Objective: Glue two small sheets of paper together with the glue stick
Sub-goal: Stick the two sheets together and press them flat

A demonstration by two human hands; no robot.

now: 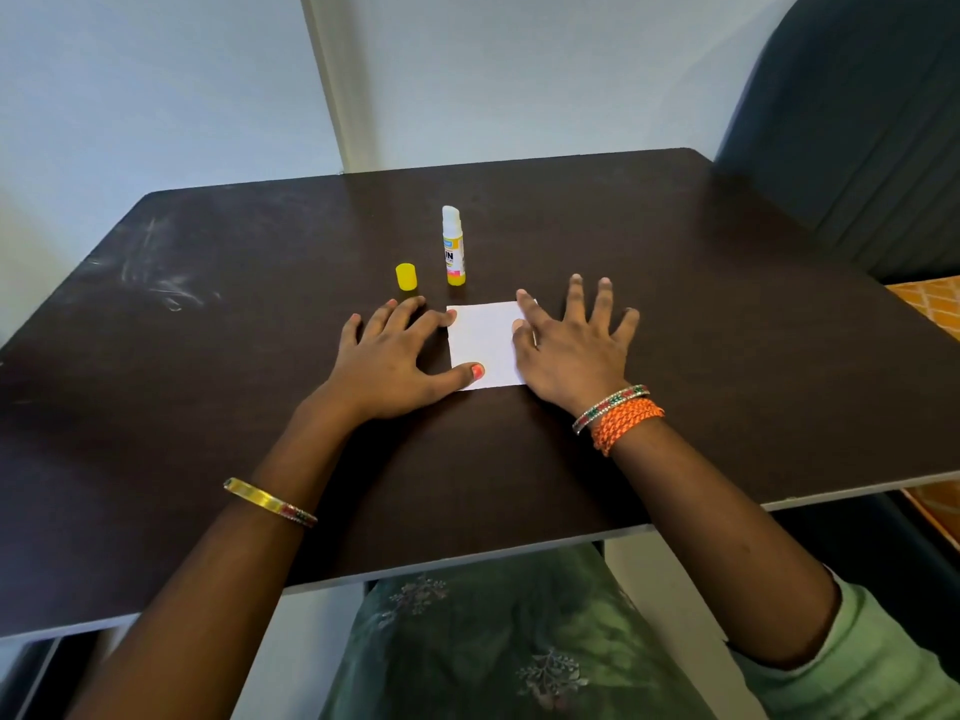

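Observation:
A small white paper square (485, 345) lies flat on the dark table (727, 356); I cannot tell whether it is one sheet or two stacked. My left hand (395, 356) lies flat at its left edge, thumb and index fingertip pressing on the paper. My right hand (571, 345) lies flat with spread fingers over its right edge, thumb and index finger on the sheet. Just behind the paper the glue stick (453, 246) stands upright and uncapped, its white glue exposed. Left of the stick stands its yellow cap (406, 277).
A dark chair back (857, 122) rises at the table's far right corner. Pale smudges (166, 288) mark the tabletop at the left. The table's near edge runs just above my lap. An orange patterned surface (930, 304) shows at the right.

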